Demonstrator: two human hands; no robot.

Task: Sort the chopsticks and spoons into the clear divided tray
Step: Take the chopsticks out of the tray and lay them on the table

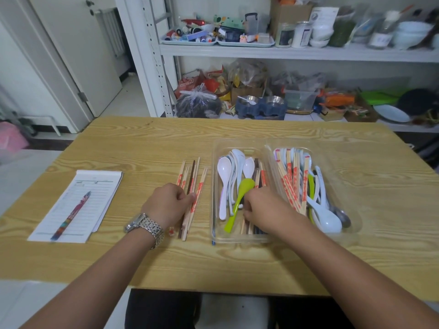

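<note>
Cutlery of both kinds fills your clear divided tray (240,239), which sits right of centre on the worktop (142,143). Its left compartment holds several white spoons (224,169), a lime-green spoon (244,188) lying across them, and some half-covered chopsticks (262,173) underneath. The right compartment holds a thick sheaf of red-printed chopsticks (289,176) along its left side, with a large white spoon (329,220) and a metal spoon (344,218) at its near right corner. Your right hand (263,205) is in the left compartment, just beside the green spoon's handle, fingers curled downward; whether they hold anything cannot be told. Just left of the tray, your left hand (166,205) grips the loose chopsticks (193,172) bundled on the worktop. A notepad (78,203) with a pen (71,216) on it lies at the near left.
</note>
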